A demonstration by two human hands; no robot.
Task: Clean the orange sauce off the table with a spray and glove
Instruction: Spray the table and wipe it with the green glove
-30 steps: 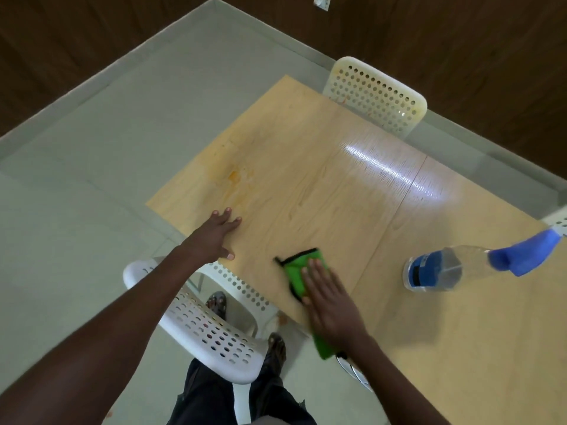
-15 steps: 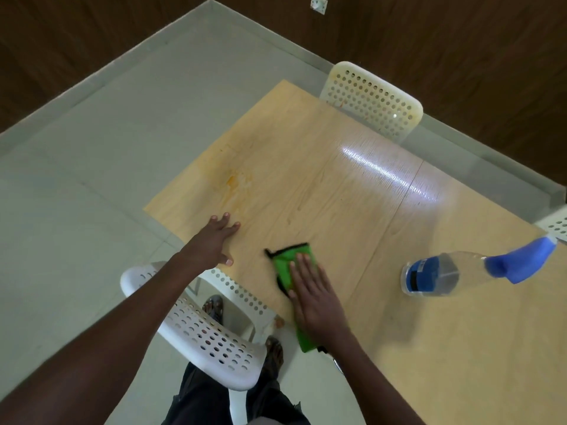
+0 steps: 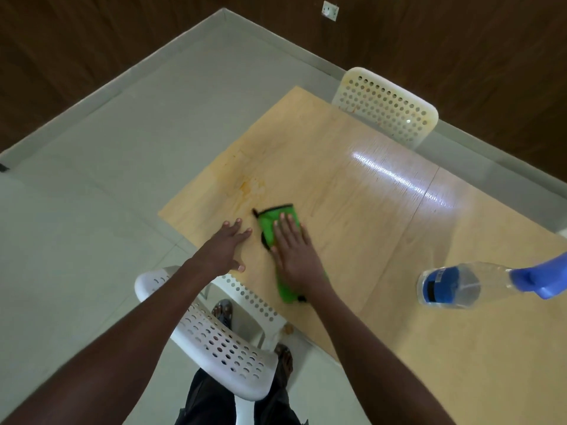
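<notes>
Right hand (image 3: 293, 248) flat, fingers spread, pressing green glove (image 3: 271, 222) onto table (image 3: 368, 225), just below orange sauce (image 3: 250, 187). Left hand (image 3: 225, 248) open, palm down beside glove. Spray bottle (image 3: 460, 285) well right.

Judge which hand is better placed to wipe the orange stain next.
Right. The right hand already lies flat on the green glove, just short of the orange stain. The left hand rests bare on the table beside it, with nothing to wipe with.
</notes>
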